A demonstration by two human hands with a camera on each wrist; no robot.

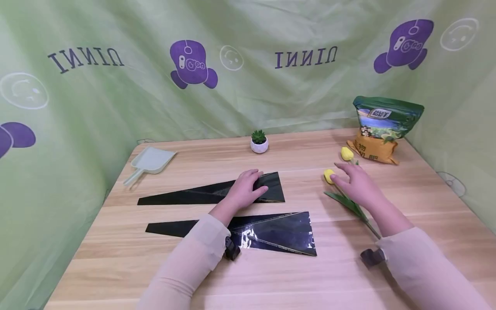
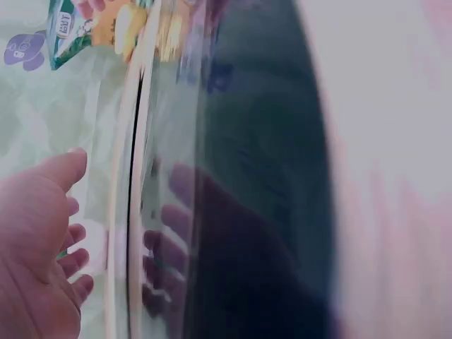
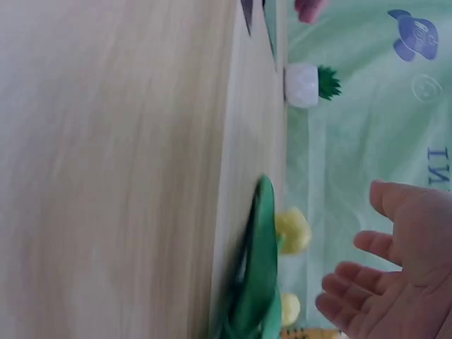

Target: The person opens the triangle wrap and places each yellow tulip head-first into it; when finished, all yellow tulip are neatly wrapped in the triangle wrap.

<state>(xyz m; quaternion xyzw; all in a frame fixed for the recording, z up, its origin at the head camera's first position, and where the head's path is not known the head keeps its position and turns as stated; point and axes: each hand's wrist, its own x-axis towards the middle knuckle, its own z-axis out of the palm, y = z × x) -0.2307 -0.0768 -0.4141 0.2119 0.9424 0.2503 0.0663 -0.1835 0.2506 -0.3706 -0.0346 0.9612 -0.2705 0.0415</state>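
Both of your hands are raised above a wood-grain tabletop [image 1: 294,280]. Your left grip [image 1: 243,189] is spread, thumb apart from loosely bent fingers, and holds nothing; in the head view it overlaps the broad right end of the far black wrapping sleeve [image 1: 174,196], while the left wrist view shows it above a glossy surface that carries its reflection. The near black wrapping sleeve [image 1: 275,232] lies closer to you, and both sleeves taper toward your left. Your right grip [image 1: 358,185] is likewise spread and holds nothing, its thumb set off from the relaxed fingers. It hangs over two yellow tulips [image 1: 328,175], which lie on the tabletop right of the sleeves, blooms pointing away from you; the right wrist view shows a gap between fingers and blooms. A green leaf [image 1: 342,201] extends beside the stems. Just beyond the tulips stands a green-and-orange pouch [image 1: 381,129]. A white-potted succulent [image 1: 259,145] sits near the back edge, and a pale dustpan [image 1: 153,160] lies at the far left, before a green curtain [image 1: 252,99] with purple figures.
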